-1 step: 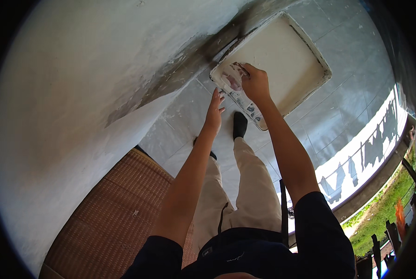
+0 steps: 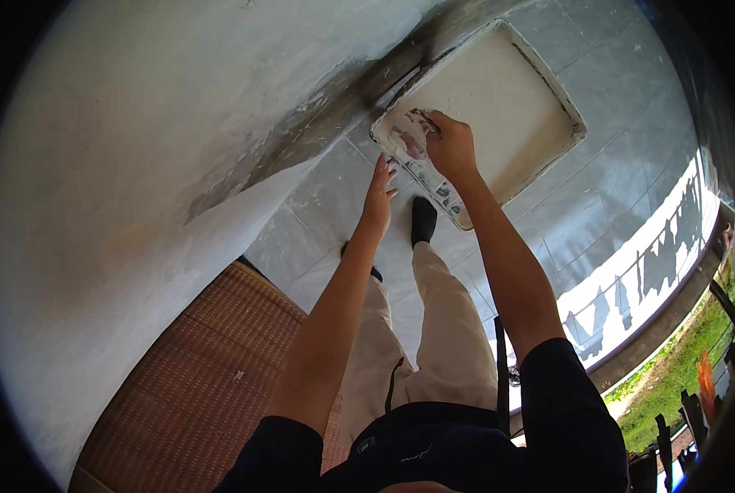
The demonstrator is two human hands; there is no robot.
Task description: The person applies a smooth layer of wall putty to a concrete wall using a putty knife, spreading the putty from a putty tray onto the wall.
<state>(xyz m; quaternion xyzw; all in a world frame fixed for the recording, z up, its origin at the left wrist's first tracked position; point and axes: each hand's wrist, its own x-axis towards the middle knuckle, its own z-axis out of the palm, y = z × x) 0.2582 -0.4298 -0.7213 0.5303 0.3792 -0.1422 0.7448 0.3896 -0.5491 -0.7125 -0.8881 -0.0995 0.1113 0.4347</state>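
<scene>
Head view, from where I stand: nearest are the person's pale trousers, with the woven mat off to their left. Just past a black-socked foot begins the shallow tray, resting on the floor and spread with a cream-coloured coating. I'd judge the tray heavy and apt to slop if tipped, best taken by two opposite rims. At its near-left corner is a smeared piece, too coated for me to say what it is; it looks light but probably slick, so its drier upper edge seems the place to grip. The left hand hangs beside that corner, fingers extended and slightly parted, apparently holding nothing; whether a fingertip touches the rim, I can't tell. The right hand is curled closed around the piece's edge. Beyond the tray, grey tiles stretch away.
</scene>
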